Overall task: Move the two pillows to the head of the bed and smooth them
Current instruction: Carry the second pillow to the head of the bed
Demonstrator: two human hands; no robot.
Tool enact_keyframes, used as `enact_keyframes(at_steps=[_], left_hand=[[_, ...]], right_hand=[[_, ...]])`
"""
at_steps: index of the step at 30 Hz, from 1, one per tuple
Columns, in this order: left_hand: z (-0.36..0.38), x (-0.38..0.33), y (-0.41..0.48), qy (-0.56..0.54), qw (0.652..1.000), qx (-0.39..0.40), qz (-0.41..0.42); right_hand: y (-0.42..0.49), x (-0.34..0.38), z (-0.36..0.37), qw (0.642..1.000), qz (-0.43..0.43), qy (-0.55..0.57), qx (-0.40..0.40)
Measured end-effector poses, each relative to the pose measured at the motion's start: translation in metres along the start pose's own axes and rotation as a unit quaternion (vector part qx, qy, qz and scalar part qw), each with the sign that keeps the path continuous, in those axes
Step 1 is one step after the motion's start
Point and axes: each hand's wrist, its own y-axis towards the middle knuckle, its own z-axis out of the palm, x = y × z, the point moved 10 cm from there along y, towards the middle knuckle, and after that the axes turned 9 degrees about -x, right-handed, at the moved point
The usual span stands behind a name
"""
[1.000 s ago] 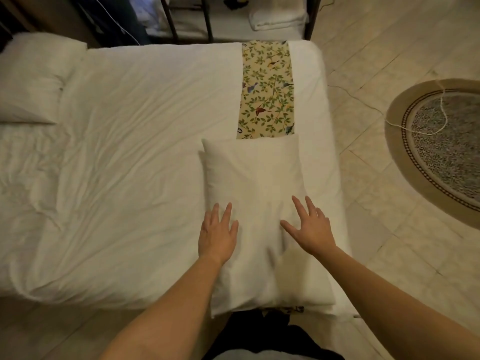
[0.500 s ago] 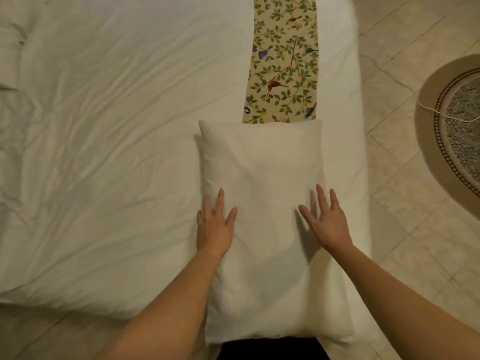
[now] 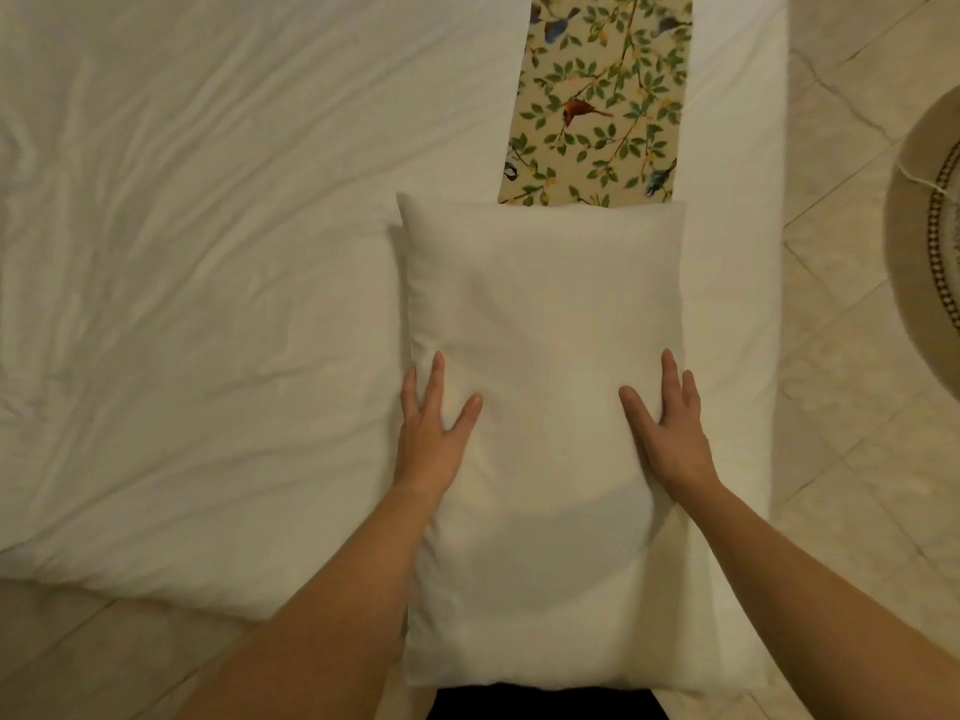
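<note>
A white pillow lies lengthwise on the right part of the bed, its near end hanging over the bed's edge towards me. My left hand rests flat on the pillow's left side with fingers straight and spread. My right hand presses flat on its right side, fingers straight. The pillow's far end covers part of a floral bird-print runner. The second pillow is out of view.
The white sheet is wrinkled across the left of the bed. Tiled floor runs along the right side and the near left corner. An oval rug's edge shows at the far right.
The view has moved in closer and lower over the bed, so the other pillow at far left has left the frame. Both hands have slid apart to the pillow's left and right sides.
</note>
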Motion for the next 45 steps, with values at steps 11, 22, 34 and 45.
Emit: enact_keyframes(at_steps=[11,22,34,45], left_hand=[[-0.007,-0.043,-0.035,-0.041,0.998,-0.043,-0.007],[-0.073,-0.108,-0.099,0.032,0.991,-0.105,0.077],[-0.141,-0.125,-0.199,0.054,0.985,-0.157,0.054],[-0.192,-0.091,-0.287,0.039,0.975,-0.22,0.015]], right_hand=[[-0.025,0.027,-0.005,1.0,-0.006,0.014,-0.001],[-0.096,0.086,-0.057,0.996,-0.073,-0.02,-0.054],[-0.196,0.124,-0.113,0.99,-0.132,-0.035,-0.045],[-0.274,0.144,-0.117,0.976,-0.212,-0.041,0.0]])
